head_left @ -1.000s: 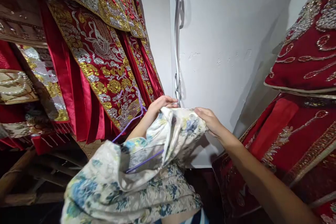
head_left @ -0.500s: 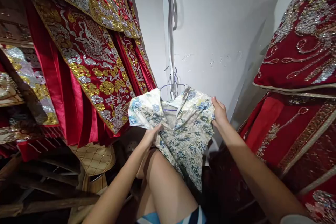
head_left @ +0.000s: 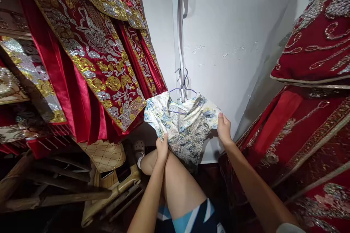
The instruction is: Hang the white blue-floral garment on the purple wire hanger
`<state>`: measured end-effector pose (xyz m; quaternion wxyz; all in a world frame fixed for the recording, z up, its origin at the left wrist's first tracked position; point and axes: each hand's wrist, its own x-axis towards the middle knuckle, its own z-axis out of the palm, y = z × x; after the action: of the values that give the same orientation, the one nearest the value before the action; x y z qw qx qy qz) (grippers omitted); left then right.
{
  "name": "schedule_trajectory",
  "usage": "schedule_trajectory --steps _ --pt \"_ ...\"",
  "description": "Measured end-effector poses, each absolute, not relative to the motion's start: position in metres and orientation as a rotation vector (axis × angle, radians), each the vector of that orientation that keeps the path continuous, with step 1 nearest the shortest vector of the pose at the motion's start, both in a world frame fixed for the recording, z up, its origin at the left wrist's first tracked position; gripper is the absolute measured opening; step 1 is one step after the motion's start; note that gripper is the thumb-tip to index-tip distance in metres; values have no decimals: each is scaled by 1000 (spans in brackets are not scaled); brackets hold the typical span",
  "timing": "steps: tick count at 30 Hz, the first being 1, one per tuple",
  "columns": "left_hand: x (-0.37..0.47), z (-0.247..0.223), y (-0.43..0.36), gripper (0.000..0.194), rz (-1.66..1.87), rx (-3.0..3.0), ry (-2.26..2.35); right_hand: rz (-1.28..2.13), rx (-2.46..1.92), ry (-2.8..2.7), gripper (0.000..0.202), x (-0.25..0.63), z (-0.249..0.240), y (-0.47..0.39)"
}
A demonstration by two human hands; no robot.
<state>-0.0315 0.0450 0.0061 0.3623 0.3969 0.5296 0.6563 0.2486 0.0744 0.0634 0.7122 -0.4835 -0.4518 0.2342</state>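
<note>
A short-sleeved floral blouse [head_left: 188,131], cream with blue, green and yellow print, hangs open-necked on a thin purple hanger [head_left: 182,89] in front of the wall. My left hand [head_left: 162,145] pinches the blouse's side below the sleeve on the left. With its fingers closed, my right hand [head_left: 224,128] grips the edge of the sleeve on the right and holds it out sideways. The lower part of the blouse is bunched and falls just beyond my bare knee.
Red gowns with gold and silver embroidery hang at the left [head_left: 106,65] and the right [head_left: 308,58]. A white strap [head_left: 180,25] runs down the wall [head_left: 224,14]. Low on the left stand a bamboo chair [head_left: 115,193] and a quilted gold bag [head_left: 105,156].
My left hand has moved lower along the blouse's side, and my right hand is slightly lower at the sleeve. The blouse's lower part is now more bunched. The view has shifted a little.
</note>
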Motion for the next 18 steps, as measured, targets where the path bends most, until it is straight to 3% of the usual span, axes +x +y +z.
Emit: schedule_trajectory --steps 7,10,13,18 --pt "-17 1 33 34 1651 1080 1482 320 -1142 -645 54 206 26 39" --pt "-9 -1 29 44 1587 1142 1502 692 -1113 -900 39 152 2 25" --pt "-3 0 22 50 1593 1249 1405 1114 -1000 -1089 47 105 -5 28" --pt "1 0 6 52 1587 1292 1407 1121 -984 -1052 51 93 5 39"
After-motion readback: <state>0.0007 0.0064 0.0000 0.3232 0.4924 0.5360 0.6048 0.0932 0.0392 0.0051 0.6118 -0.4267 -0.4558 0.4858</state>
